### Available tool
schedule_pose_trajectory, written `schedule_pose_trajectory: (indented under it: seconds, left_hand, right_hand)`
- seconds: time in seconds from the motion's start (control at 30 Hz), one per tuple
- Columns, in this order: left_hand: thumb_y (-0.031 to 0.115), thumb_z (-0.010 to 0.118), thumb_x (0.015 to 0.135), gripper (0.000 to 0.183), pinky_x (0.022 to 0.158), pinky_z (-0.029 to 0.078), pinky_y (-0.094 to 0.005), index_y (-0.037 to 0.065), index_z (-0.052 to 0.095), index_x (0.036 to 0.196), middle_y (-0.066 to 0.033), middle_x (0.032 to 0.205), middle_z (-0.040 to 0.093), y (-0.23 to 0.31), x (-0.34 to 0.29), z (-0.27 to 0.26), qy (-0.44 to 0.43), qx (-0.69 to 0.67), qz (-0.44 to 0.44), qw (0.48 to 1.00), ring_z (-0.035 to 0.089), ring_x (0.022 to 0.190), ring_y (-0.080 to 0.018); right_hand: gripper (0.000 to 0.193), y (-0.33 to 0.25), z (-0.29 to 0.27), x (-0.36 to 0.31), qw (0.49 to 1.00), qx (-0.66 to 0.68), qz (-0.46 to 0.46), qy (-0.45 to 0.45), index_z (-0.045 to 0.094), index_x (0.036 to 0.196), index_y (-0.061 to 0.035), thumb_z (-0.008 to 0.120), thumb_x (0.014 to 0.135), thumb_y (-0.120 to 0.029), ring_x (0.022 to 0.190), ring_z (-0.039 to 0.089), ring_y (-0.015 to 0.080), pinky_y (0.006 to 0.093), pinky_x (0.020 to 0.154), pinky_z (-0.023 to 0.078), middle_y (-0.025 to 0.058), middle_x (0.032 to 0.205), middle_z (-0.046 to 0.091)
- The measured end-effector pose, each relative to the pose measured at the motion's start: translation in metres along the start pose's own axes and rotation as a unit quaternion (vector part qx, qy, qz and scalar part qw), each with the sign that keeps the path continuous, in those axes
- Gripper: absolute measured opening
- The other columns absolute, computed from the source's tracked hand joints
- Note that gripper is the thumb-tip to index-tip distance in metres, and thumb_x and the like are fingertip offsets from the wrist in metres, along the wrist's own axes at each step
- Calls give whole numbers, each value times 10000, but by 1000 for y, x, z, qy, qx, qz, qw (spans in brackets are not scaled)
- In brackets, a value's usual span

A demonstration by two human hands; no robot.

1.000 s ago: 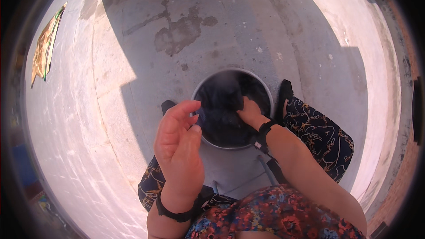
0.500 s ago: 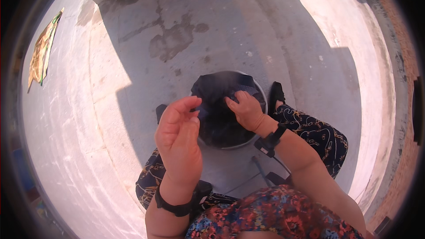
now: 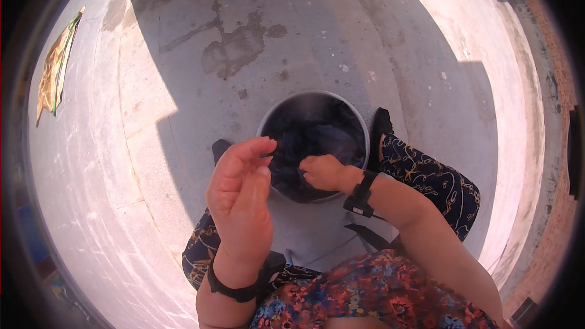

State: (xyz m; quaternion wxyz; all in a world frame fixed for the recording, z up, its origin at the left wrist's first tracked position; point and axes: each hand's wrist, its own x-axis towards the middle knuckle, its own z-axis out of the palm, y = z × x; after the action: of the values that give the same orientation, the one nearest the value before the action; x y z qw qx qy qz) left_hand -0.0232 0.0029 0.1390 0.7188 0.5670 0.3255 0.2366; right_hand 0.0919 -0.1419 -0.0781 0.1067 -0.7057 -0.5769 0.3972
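Dark cloth (image 3: 323, 125) lay in the basin (image 3: 364, 123), likely set between the feet (image 3: 382, 123) for easy reach; my left hand (image 3: 241, 192) hung empty, loosely curled; my right hand's (image 3: 323, 172) grip I couldn't tell.

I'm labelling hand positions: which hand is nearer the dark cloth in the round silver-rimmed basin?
Right. The right hand is over the dark cloth; the left hand is raised, left of it.

The left hand (image 3: 241, 198) partly hides the left edge of the basin (image 3: 367, 140). Dark contents (image 3: 317, 122) blur together.
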Motion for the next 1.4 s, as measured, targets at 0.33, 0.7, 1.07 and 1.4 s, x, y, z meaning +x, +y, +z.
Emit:
schedule_pose_trajectory:
  seconds: [0.33,0.7,1.07,1.4]
  left_hand:
    - [-62,431,850,293,871,443,-272,-52,580,1103,-125,1049,636,-2,1,5,3,11,13,1000,575,962,-149]
    - [-49,441,869,263,864,440,-269,-24,596,1080,-78,1012,630,-22,4,1,-23,26,46,998,573,964,-131]
    - [9,583,735,269,745,470,-446,33,568,1003,-154,897,572,-48,1,-8,-212,528,127,812,575,861,-345]
    - [-2,609,682,204,870,465,-436,-6,591,886,-200,1103,572,-58,-7,17,-338,422,165,825,540,1011,-391]
  right_hand:
    - [537,83,-7,-34,976,2,219,-1,565,1173,-69,723,687,-235,1122,508,372,442,913,433,169,1133,581]
    - [181,-21,-138,-80,985,-58,-56,150,572,832,-52,599,653,-56,844,561,367,461,725,457,145,839,577]
    - [221,-54,-115,-110,945,-193,-213,157,528,862,-85,593,650,-85,745,530,253,354,597,415,75,858,516]
    - [161,-63,-149,-125,906,-227,-230,274,518,774,-85,604,646,-135,753,532,218,319,598,422,59,808,493]
